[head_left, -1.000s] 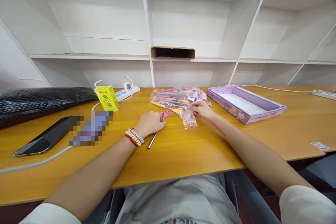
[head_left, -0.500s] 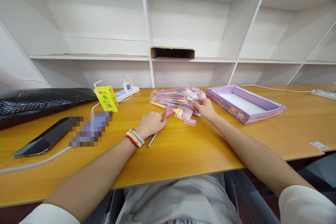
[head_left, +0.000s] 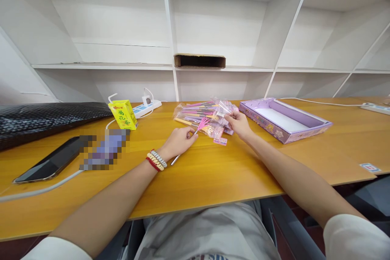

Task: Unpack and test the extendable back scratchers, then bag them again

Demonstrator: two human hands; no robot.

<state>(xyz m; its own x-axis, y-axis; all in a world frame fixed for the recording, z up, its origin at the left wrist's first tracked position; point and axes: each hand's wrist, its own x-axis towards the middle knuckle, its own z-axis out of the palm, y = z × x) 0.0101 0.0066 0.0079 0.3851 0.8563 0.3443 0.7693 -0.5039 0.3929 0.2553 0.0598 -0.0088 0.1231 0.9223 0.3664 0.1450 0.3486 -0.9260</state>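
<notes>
My left hand (head_left: 179,143), with beaded bracelets at the wrist, is closed around a back scratcher (head_left: 203,123). It has a pink claw-shaped head and a thin metal rod, whose end shows below the hand, over the table. The head points toward a clear plastic bag (head_left: 219,107), which my right hand (head_left: 239,124) pinches at its right side. Under and beside this bag lie several packed back scratchers (head_left: 195,110) with pink, purple and yellow handles, overlapping in crinkled wrapping. A small pink label (head_left: 220,141) lies at the near edge of the pile.
To the right sits a shallow purple box (head_left: 283,136), open at the top. At left are a yellow drink carton (head_left: 123,115) with a straw, a power strip (head_left: 148,108), a black phone (head_left: 50,160), a blurred-out device and a black bag (head_left: 45,120). White shelves with a cardboard box (head_left: 200,61) rise behind.
My left hand has moved slightly up and right, bringing the back scratcher's pink head against or in front of the bag. My right hand keeps hold of the bag, shifted slightly.
</notes>
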